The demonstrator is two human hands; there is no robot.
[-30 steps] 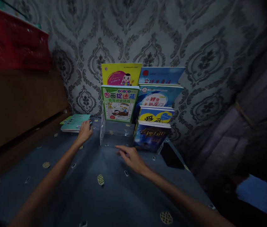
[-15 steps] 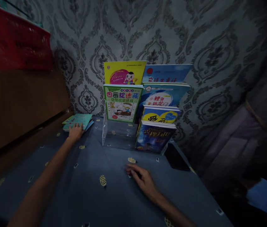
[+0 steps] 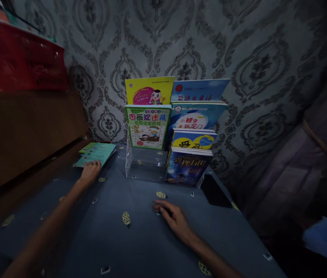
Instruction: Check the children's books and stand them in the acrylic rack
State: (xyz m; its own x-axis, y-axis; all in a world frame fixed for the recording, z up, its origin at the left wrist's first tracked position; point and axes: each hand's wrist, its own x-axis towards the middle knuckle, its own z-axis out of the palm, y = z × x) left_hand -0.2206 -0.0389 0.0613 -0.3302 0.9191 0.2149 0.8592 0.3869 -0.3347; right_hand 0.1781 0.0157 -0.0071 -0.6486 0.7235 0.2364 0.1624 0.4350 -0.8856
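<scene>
My left hand point(image 3: 91, 171) is at the near edge of a thin teal book point(image 3: 99, 151) at the back left of the table. Its fingers lie over the cover and the thumb is hidden. Behind the teal book a green book point(image 3: 88, 147) peeks out. My right hand point(image 3: 172, 217) rests on the cloth with loosely curled fingers apart, holding nothing. Beyond it stands a clear tiered rack point(image 3: 144, 172). Its left side carries a yellow book point(image 3: 163, 88) and a green picture book point(image 3: 149, 127); its right side carries several books, with a dark blue book point(image 3: 188, 168) in front.
A blue patterned tablecloth point(image 3: 108, 231) covers the table. A dark flat slab point(image 3: 216, 192) lies right of the rack. On the left a red basket point(image 3: 24, 58) sits on a brown wooden cabinet point(image 3: 30, 131). Patterned wallpaper is behind, and a pale curtain point(image 3: 290, 170) hangs at the right.
My left hand has slid to the near edge of the teal book, which has shifted slightly and shows more of its cover. My right hand has stayed in place.
</scene>
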